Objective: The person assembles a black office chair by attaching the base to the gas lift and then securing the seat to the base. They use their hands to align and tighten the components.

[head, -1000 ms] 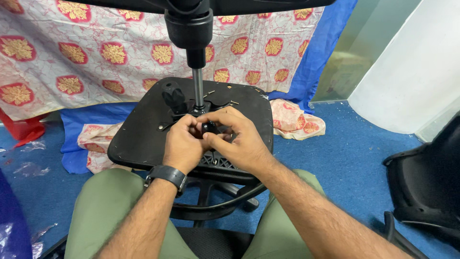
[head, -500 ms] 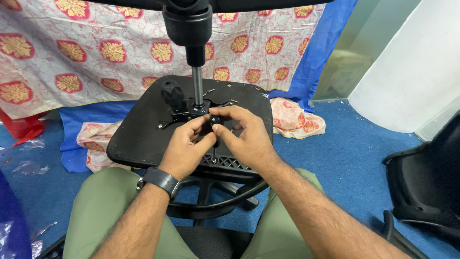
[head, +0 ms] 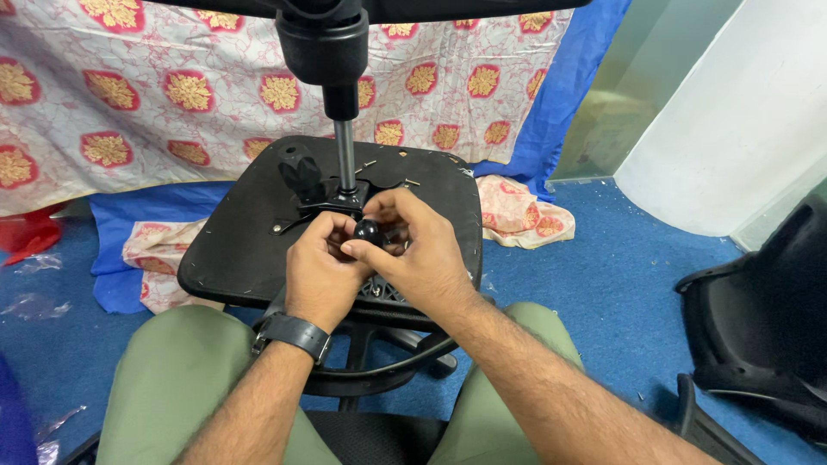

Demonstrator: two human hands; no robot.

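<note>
Fingers of the left hand (head: 320,274) and right hand (head: 416,254) pinch one black knob (head: 369,232) near the centre of one upturned seat pan (head: 233,245); loose screws, apparently three, lie toward its far edge.

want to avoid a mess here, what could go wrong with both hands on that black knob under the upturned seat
1. The small loose screws lying on the upturned seat underside could roll off onto the blue carpet if the seat is jolted.
2. The left hand and right hand crowd the black knob beside the metal mechanism plate; a slip could pinch fingers.
</note>
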